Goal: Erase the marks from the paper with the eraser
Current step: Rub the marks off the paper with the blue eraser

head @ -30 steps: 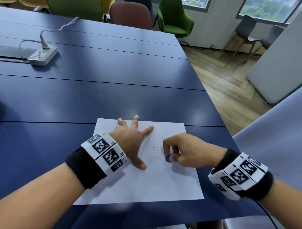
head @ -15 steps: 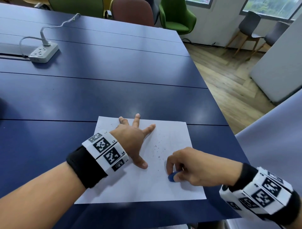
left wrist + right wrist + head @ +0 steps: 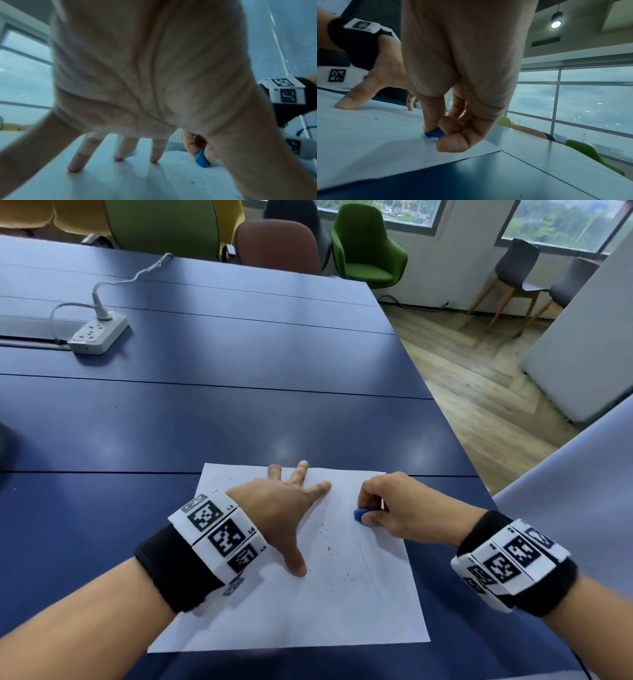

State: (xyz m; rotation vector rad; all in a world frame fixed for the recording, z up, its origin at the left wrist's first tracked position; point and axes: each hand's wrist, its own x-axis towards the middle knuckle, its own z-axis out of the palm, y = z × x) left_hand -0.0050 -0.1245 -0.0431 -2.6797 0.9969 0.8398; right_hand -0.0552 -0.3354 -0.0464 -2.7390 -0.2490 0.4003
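Change: right hand (image 3: 407, 510), its grip pinching the blue eraser (image 3: 360, 514), has gone from the paper's (image 3: 308, 621) near part toward its far right corner.
Left hand (image 3: 277, 508): grip open, fingers still flat on the paper.
Meaning: probably another stroke; crumbs (image 3: 329, 549) remain.

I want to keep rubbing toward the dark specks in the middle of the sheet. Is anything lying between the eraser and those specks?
Nothing visible does. The eraser, pinched by the right hand, sits on bare paper, with open sheet up to the specks. The left hand presses the paper off to the side.
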